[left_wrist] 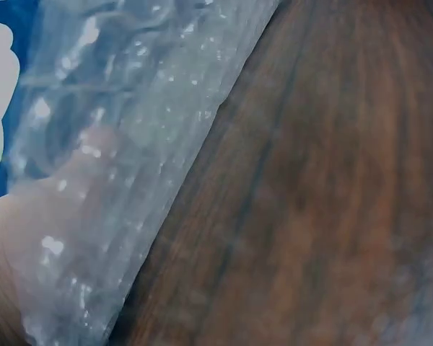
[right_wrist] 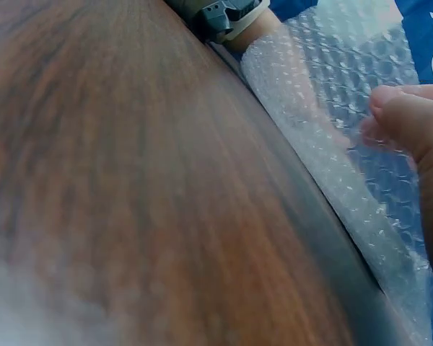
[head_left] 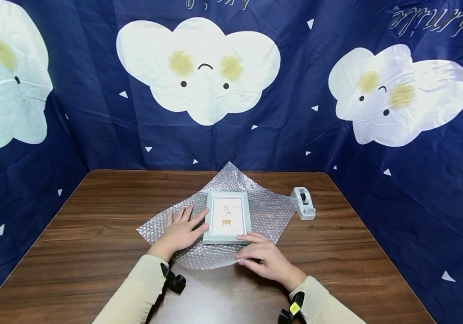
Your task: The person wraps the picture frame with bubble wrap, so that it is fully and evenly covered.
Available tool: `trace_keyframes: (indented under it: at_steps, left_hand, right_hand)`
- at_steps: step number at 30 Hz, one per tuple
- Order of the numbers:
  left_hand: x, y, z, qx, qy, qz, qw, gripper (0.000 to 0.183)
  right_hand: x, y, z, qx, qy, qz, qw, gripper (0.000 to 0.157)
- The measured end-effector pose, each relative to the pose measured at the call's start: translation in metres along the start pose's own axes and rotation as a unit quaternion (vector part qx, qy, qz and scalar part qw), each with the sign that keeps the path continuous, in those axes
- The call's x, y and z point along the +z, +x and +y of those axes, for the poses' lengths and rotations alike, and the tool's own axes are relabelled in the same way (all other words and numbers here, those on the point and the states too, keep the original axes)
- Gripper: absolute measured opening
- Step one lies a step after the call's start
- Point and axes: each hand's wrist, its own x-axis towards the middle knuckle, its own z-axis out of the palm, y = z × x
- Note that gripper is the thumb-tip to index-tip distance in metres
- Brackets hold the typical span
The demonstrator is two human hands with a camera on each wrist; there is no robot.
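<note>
The pale blue-green frame (head_left: 228,216), its print showing a small plant, lies face up on clear bubble wrap (head_left: 271,209) between the hands, the left hand (head_left: 180,234) spread with fingertips touching its side, the right hand (head_left: 268,259) pinching the wrap's near edge, one finger on the frame's corner.
</note>
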Motion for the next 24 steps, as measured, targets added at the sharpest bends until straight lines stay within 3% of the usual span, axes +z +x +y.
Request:
trace_keyframes:
  at_steps: [6,11,16,24]
  left_hand:
    - [0.000,0.001,0.000,0.004,-0.011,-0.001,0.9999,0.067]
    - [0.000,0.002,-0.004,0.004,-0.021,-0.010,0.9997,0.067]
    - [-0.004,0.002,-0.006,0.014,-0.035,-0.020,0.9991,0.070]
    - [-0.009,0.001,-0.006,0.031,-0.025,-0.030,0.9988,0.071]
  right_hand:
    - [0.008,0.007,0.010,0.006,-0.030,0.083,0.996,0.006]
    - [0.013,0.012,0.020,0.043,-0.051,0.129,0.989,0.009]
    - [0.017,0.016,0.031,0.077,-0.068,0.152,0.983,0.018]
    - [0.019,0.021,0.040,0.099,-0.104,0.160,0.977,0.025]
